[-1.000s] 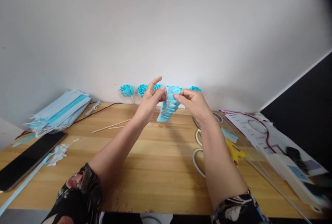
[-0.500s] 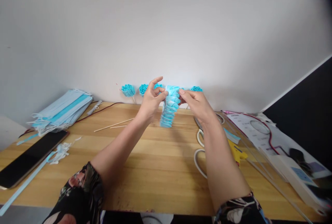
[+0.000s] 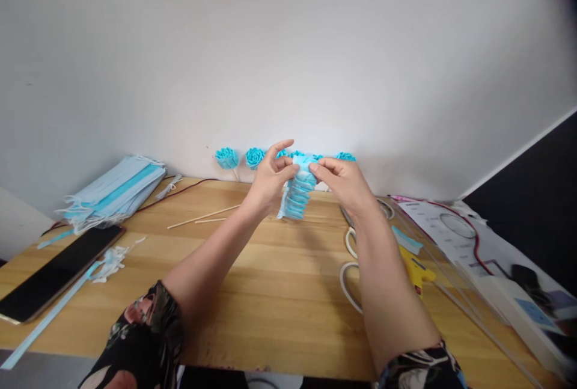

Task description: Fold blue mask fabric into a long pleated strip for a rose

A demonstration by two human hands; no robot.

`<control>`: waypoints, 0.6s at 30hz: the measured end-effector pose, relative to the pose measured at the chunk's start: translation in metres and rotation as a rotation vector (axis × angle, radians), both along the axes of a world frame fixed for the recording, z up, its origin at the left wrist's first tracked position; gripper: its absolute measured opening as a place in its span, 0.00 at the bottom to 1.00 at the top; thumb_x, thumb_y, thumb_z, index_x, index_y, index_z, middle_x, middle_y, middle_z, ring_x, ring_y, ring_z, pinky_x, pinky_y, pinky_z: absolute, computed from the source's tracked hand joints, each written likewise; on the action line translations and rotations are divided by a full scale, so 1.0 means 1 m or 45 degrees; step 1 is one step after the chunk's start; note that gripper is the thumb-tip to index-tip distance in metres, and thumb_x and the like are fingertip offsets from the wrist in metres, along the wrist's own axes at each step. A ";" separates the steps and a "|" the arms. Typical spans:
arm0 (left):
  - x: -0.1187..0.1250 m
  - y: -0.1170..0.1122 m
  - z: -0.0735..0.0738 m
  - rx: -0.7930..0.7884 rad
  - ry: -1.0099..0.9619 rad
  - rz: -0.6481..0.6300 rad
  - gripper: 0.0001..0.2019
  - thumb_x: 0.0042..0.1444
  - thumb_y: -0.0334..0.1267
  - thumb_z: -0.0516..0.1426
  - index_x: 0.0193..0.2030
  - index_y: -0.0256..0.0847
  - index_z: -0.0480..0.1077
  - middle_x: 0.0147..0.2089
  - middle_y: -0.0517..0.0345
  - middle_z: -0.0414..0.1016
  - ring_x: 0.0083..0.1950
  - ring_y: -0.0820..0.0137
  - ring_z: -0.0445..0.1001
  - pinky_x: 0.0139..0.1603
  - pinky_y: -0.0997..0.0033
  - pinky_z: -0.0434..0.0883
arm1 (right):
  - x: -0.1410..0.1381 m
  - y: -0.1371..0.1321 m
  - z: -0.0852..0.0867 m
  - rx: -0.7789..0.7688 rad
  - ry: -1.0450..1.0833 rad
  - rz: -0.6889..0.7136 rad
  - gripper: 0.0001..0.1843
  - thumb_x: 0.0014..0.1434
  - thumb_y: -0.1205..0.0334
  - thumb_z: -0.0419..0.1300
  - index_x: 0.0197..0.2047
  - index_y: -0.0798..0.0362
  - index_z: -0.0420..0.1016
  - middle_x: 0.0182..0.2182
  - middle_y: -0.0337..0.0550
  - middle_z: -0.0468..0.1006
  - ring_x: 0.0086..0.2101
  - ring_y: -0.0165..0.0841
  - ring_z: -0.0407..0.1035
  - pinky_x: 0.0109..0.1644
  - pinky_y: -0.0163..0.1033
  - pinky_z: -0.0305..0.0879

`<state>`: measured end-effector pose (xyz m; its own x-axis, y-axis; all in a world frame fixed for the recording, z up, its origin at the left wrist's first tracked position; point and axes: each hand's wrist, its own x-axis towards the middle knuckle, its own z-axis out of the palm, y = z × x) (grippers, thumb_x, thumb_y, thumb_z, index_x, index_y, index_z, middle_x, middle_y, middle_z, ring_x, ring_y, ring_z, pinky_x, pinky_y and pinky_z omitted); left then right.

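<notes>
Look through the head view, with the strip as the middle of the clock. Find the blue folded strip (image 3: 300, 195) held up over the table (image 3: 270, 305), dangling its long end between six and seven o'clock. See the left hand (image 3: 270, 183) on the nine o'clock side, squeezed to a small pinch on the strip's top, with one finger poking up. See the right hand (image 3: 343, 183) on the three o'clock side, pinched just as small on the same top part. Can't tell about the fingertips behind the strip.

Compare with half a second ago. Notice both thumbs closer together now, and the strip turned a bit, showing a pale edge toward nine o'clock. Notice no letting go. Take this as likely just a small new grip on the folds, with the work being done up in the air.

Look around, too. At ten o'clock, find a blue flower (image 3: 226, 158) by the wall (image 3: 288, 64), in a row with more, some partly hidden. At nine, find a pile of blue masks (image 3: 115, 189); just below nine, thin sticks (image 3: 202, 218). Between eight and nine, find a black phone (image 3: 63, 272) and white scraps (image 3: 110, 263). At five, find scissors (image 3: 342, 284); at four, a yellow tool (image 3: 418, 273).
</notes>
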<state>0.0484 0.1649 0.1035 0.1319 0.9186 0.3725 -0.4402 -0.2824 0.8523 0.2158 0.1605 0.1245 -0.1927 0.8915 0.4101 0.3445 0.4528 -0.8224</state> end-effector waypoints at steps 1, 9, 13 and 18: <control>0.000 0.001 -0.001 0.010 -0.003 0.004 0.28 0.52 0.31 0.62 0.60 0.40 0.63 0.29 0.66 0.67 0.30 0.76 0.66 0.36 0.72 0.65 | 0.000 0.001 -0.001 0.008 -0.003 0.004 0.20 0.59 0.47 0.61 0.24 0.53 0.70 0.23 0.36 0.69 0.27 0.28 0.62 0.34 0.35 0.58; -0.001 -0.002 0.003 0.036 -0.073 0.095 0.25 0.53 0.30 0.62 0.59 0.42 0.65 0.31 0.65 0.67 0.30 0.76 0.66 0.36 0.73 0.64 | 0.002 0.001 -0.001 0.002 -0.021 0.085 0.24 0.60 0.40 0.60 0.26 0.53 0.74 0.25 0.39 0.74 0.30 0.31 0.68 0.38 0.36 0.63; -0.001 -0.003 0.005 0.004 -0.042 0.083 0.22 0.58 0.33 0.60 0.59 0.43 0.66 0.29 0.65 0.66 0.30 0.76 0.64 0.37 0.73 0.64 | 0.001 -0.001 0.000 -0.008 -0.025 0.023 0.20 0.57 0.45 0.64 0.25 0.53 0.72 0.23 0.36 0.71 0.28 0.29 0.64 0.34 0.35 0.60; 0.000 -0.003 0.004 -0.002 -0.014 0.026 0.24 0.58 0.36 0.60 0.61 0.41 0.64 0.29 0.65 0.67 0.31 0.75 0.66 0.38 0.71 0.65 | 0.001 -0.001 0.001 0.017 0.016 -0.035 0.19 0.57 0.47 0.62 0.25 0.53 0.73 0.22 0.37 0.70 0.28 0.30 0.63 0.34 0.36 0.59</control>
